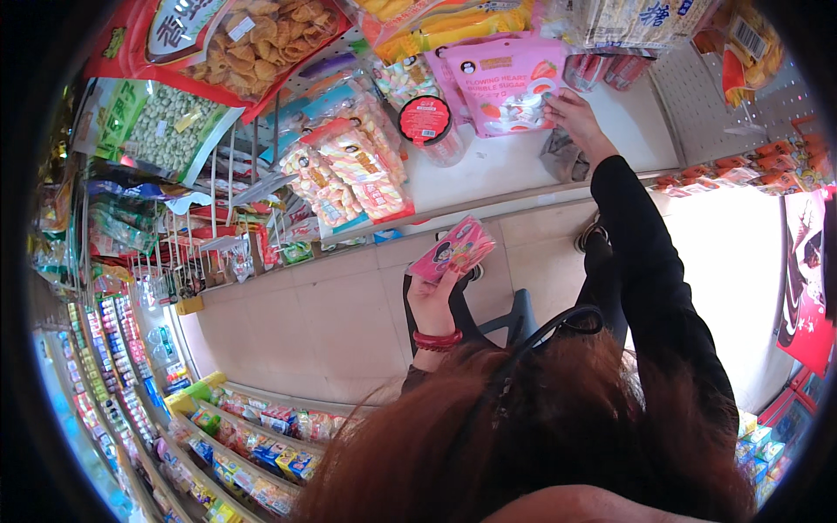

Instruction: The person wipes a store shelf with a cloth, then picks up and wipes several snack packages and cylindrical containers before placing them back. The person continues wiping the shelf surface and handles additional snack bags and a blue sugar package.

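Note:
My left hand (435, 301), with a red bracelet at its wrist, holds a small stack of pink packets (454, 252) in front of the shelf edge. Reaching over the white shelf (503, 167), my right hand (574, 121) has its fingers at the right edge of a pink marshmallow bag (503, 88) with strawberries printed on it. The bag stands upright against similar bags. Whether the fingers grip it or only touch it, I cannot tell. Below that hand lies a grey cloth (563, 155). A clear plastic jar with a red lid (425, 121) stands left of the bag.
Bags of twisted marshmallows (363, 173) lie left of the jar. A large red snack bag (261, 39) and a bag of green coated nuts (163, 124) hang at upper left above wire racks. Small orange packets (771, 160) line the right. A grey-blue stool (520, 314) stands below; stocked shelves (261, 451) lie behind.

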Action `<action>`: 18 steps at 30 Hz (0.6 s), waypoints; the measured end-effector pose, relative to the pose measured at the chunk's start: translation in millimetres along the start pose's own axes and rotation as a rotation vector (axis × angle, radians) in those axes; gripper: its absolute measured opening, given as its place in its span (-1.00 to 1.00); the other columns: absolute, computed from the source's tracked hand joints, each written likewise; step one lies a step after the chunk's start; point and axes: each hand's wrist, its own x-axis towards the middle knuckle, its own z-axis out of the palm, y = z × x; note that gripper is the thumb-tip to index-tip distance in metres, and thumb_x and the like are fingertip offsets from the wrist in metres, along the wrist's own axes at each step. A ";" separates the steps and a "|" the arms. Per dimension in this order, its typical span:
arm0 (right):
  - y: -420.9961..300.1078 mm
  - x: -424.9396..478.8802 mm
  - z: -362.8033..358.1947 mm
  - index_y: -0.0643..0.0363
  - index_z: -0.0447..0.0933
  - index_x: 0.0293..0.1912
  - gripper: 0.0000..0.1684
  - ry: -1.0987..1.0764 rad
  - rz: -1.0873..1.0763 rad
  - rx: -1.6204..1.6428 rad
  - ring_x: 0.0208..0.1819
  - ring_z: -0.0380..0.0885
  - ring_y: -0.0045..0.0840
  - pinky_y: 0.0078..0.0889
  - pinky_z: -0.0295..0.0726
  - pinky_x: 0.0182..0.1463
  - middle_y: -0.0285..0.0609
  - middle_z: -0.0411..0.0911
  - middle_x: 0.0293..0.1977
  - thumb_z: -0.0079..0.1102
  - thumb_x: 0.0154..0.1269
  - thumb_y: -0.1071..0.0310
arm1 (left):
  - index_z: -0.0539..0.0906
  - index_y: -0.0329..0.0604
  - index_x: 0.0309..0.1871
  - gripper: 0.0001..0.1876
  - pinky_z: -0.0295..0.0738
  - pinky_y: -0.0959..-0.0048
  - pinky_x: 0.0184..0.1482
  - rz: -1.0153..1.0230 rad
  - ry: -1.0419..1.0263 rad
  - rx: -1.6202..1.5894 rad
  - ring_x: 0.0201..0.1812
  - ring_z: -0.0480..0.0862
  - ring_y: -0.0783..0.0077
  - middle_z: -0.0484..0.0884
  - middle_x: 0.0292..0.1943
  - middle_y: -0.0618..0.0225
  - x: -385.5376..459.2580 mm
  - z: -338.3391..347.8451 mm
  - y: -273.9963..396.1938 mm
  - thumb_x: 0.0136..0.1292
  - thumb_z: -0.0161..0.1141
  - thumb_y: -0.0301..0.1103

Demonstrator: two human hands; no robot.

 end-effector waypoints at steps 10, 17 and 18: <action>2.5 -87.4 121.7 0.18 0.30 0.09 -0.32 0.022 -0.745 -0.685 -0.08 0.43 -0.33 -0.34 0.47 -0.06 -0.01 0.35 -0.05 0.31 -0.09 0.38 | 0.42 -0.37 0.00 -0.67 0.41 0.48 0.01 -0.012 0.042 -0.101 -0.07 0.53 0.45 0.53 -0.08 0.26 -4.8 -11.4 4.6 0.13 0.12 -0.60; 25.1 -77.9 220.8 0.09 0.17 0.19 -0.07 0.140 -0.734 -1.417 0.18 0.11 -0.05 -0.10 0.23 0.16 0.13 0.07 0.17 0.34 -0.21 0.09 | 0.41 -0.31 0.01 -0.66 0.46 0.40 0.00 0.094 -0.062 -0.163 -0.07 0.53 0.36 0.51 -0.06 0.22 -13.4 -26.0 16.3 0.12 0.07 -0.65; 24.9 -75.4 220.4 0.09 0.17 0.18 -0.08 0.134 -0.713 -1.404 0.16 0.13 -0.06 -0.10 0.23 0.15 0.12 0.08 0.15 0.34 -0.21 0.10 | 0.41 -0.31 0.02 -0.65 0.47 0.39 -0.01 0.142 -0.094 -0.201 -0.07 0.53 0.35 0.51 -0.06 0.21 -12.9 -30.9 17.2 0.12 0.06 -0.66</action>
